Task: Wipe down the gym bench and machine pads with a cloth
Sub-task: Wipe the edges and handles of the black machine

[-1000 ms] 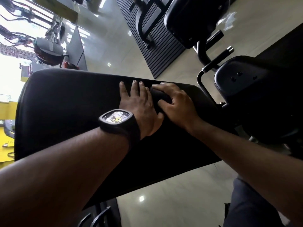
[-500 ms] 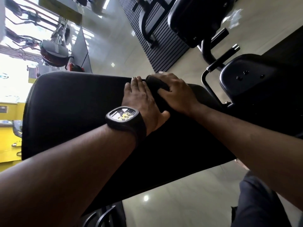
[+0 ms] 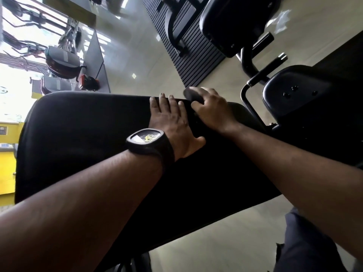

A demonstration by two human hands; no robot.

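Item 1, bench pad (image 3: 88, 144): black, broad, lying across the middle of the view; both forearms reached over it.

Item 2, cloth (image 3: 193, 96): dark, bunched into a small wad at the pad's far edge, partly past it. One second before, it had lain flatter on the pad, further in from that edge.

Item 3, right hand (image 3: 212, 109): fingers curled over the cloth, gripping it. It had travelled with the cloth to the far edge.

Item 4, left hand (image 3: 172, 122): flat on the pad, fingers straight and close together, holding nothing, tips at the far edge; just beside the right hand. It too had slid outward since the earlier frame. Black wristwatch (image 3: 149, 142) on its wrist.

Item 5, seat pad (image 3: 304, 99): black, to the right, apart from the hands.

Item 6, upper pad (image 3: 235, 22): black, on a dark tube frame.

Item 7, slatted floor mat (image 3: 196, 55): dark, beyond the bench, on a pale glossy floor.
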